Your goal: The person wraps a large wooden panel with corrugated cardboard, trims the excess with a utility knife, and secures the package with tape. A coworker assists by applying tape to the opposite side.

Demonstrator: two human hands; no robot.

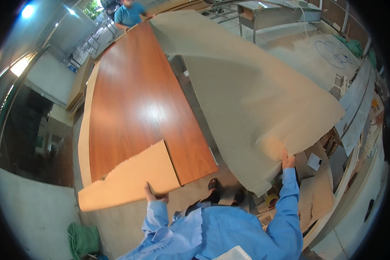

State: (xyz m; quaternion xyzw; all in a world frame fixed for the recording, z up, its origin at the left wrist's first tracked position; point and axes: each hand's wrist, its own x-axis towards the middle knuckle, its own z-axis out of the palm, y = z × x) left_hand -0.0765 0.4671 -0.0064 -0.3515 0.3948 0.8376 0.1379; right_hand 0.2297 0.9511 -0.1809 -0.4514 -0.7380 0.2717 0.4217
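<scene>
Right fingers grip the corrugated sheet ahead of them, probably light, floppy, easily creased: best held by its edge. Left fingers clasp likely stiffer cardboard.

The person is wearing a light-blue work shirt, its long left sleeve and right sleeve covering the arms and leaving the left fingers and right fingers bare. A paler flap with a wavy edge is showing dark lettering. Below, dark trousers are meeting dark sandals. A whitish, ridged piece is peeking in at the lower edge.
</scene>
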